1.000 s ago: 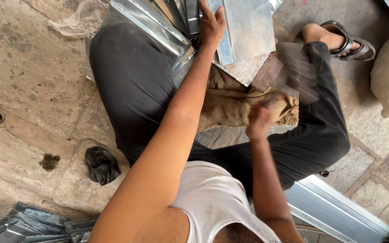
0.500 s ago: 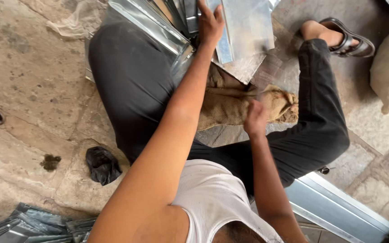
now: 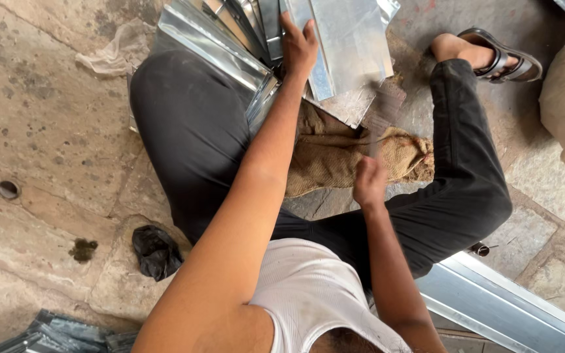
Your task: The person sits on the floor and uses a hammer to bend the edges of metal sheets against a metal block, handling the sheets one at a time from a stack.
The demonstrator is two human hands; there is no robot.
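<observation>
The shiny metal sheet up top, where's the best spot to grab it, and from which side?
Probably the near edge of the metal sheet, coming from the person's side. It is thin and flat and lies on a stack, so only an edge gives fingers a hold. The left hand already rests on its left part. The far end runs out of view.

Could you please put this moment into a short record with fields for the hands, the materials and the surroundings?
Posture: person seated on a stone floor, legs folded.
Left hand: pressed flat on a stack of metal sheets.
Right hand: closed around a blurred tool, possibly a mallet, raised over the sheet edge.
Padding: burlap sack under the sheets.
Nearby: black crumpled bag; folded metal strips; metal channel; sandal on the foot.
</observation>
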